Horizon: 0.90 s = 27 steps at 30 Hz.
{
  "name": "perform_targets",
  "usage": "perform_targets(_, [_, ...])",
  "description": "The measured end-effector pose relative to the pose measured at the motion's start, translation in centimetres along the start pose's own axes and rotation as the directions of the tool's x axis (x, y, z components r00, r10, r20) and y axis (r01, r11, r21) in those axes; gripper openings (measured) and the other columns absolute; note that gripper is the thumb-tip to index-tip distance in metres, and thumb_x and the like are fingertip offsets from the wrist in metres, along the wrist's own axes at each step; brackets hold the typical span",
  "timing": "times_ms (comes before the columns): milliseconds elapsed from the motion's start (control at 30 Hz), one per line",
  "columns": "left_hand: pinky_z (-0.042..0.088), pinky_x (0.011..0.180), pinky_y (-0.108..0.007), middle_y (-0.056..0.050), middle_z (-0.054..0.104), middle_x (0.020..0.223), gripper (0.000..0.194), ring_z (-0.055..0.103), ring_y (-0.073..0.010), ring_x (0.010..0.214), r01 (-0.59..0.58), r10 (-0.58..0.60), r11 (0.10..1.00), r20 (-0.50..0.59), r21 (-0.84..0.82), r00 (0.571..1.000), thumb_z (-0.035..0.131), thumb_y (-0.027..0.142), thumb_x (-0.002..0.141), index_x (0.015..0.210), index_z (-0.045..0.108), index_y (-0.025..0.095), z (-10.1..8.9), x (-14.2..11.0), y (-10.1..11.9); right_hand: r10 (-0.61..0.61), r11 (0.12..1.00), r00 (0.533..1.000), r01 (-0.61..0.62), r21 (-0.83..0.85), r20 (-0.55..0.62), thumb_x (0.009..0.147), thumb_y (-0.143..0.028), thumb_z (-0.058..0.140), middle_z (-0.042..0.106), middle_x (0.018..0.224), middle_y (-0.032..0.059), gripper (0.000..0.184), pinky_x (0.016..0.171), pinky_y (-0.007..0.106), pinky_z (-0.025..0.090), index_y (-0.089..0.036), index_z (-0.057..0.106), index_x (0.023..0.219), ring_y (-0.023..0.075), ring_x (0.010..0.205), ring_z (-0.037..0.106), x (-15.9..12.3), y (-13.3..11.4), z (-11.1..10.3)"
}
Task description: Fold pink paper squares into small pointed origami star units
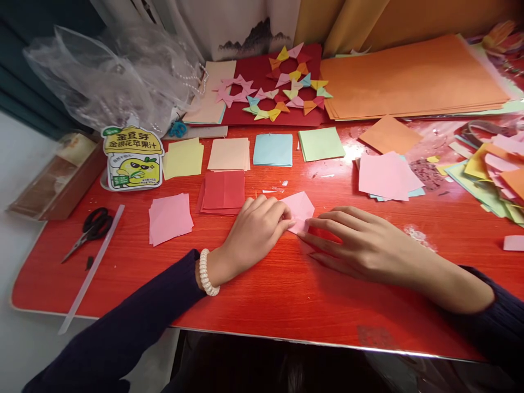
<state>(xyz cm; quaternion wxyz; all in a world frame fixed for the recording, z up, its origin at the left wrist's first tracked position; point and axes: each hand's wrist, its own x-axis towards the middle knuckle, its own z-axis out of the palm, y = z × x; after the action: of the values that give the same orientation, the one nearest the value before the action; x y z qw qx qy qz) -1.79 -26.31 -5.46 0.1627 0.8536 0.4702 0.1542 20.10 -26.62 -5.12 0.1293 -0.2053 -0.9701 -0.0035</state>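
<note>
A small pink sheet of folding paper (301,206), with its corners folded in, lies on the red table between my hands. My left hand (257,226) is closed, thumb and forefinger pinching the paper's lower left edge. My right hand (360,240) has its fingers stretched out and apart, the tips touching the paper's lower right side. Just left of the paper is a stack of red squares (224,191), the top one creased down its middle. A stack of pink squares (170,218) lies farther left.
Yellow (183,158), peach (229,154), blue (273,150) and green squares (322,144) form a row behind. Folded paper rings (268,106) lie on a dark red sheet. Black scissors (92,229) and a clear strip (92,267) lie left. Paper scraps (491,180) crowd the right.
</note>
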Motion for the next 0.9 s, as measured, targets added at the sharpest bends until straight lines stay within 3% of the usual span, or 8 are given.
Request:
perform_targets(200, [0.03, 0.075, -0.031, -0.001, 0.059, 0.089, 0.017, 0.047, -0.0162, 0.084, -0.003, 0.003, 1.0, 0.035, 0.0, 0.999, 0.043, 0.029, 0.091, 0.086, 0.053, 0.017, -0.4, -0.1, 0.1, 0.004, 0.999, 1.0, -0.004, -0.033, 0.002, 0.091, -0.034, 0.049, 0.062, 0.11, 0.008, 0.026, 0.085, 0.044, 0.046, -0.018, 0.067, 0.101, 0.0256, 0.097, 0.056, 0.1, 0.2, -0.7])
perform_targets(300, [0.029, 0.085, -0.035, -0.003, 0.056, 0.11, 0.016, 0.046, -0.0192, 0.102, -0.038, 0.038, 0.999, 0.048, 0.004, 0.998, 0.043, 0.029, 0.091, 0.1, 0.054, 0.02, -0.5, -0.1, 0.0, 0.005, 0.998, 1.0, -0.005, -0.069, -0.011, 0.091, -0.033, 0.049, 0.062, 0.111, 0.0074, 0.025, 0.088, 0.045, 0.044, -0.018, 0.068, 0.097, 0.0249, 0.1, 0.055, 0.0, 0.4, -0.9])
perform_targets(467, [0.01, 0.104, -0.043, -0.002, 0.041, 0.137, 0.029, 0.03, -0.0191, 0.128, -0.138, 0.132, 0.99, 0.127, 0.039, 0.983, 0.034, 0.023, 0.095, 0.122, 0.044, 0.028, -1.0, -0.2, -0.3, -0.006, 0.986, 0.997, -0.007, -0.169, -0.08, 0.091, -0.031, 0.05, 0.058, 0.12, 0.0071, 0.023, 0.094, 0.047, 0.04, -0.02, 0.064, 0.105, 0.0239, 0.109, 0.052, 0.0, 0.3, -0.8])
perform_targets(633, [0.016, 0.101, -0.042, 0.0, 0.041, 0.138, 0.031, 0.035, -0.0192, 0.125, -0.152, 0.14, 0.988, 0.225, 0.039, 0.964, 0.034, 0.032, 0.095, 0.124, 0.044, 0.032, -1.7, -0.2, -1.0, 0.025, 0.981, 0.994, -0.044, -0.188, -0.106, 0.092, -0.031, 0.049, 0.062, 0.113, 0.0052, 0.024, 0.094, 0.045, 0.04, -0.019, 0.064, 0.106, 0.0231, 0.105, 0.054, 0.0, 0.0, -0.9])
perform_targets(900, [0.028, 0.086, -0.039, -0.001, 0.041, 0.138, 0.036, 0.042, -0.0233, 0.108, -0.078, 0.054, 0.981, 0.134, 0.177, 0.99, 0.033, 0.041, 0.093, 0.127, 0.044, 0.032, -0.8, -0.9, 0.4, -0.053, 0.996, 0.996, 0.047, -0.081, -0.078, 0.092, -0.025, 0.049, 0.06, 0.119, 0.0035, 0.029, 0.093, 0.042, 0.04, -0.016, 0.056, 0.119, 0.0222, 0.11, 0.052, -0.1, -0.5, -0.2])
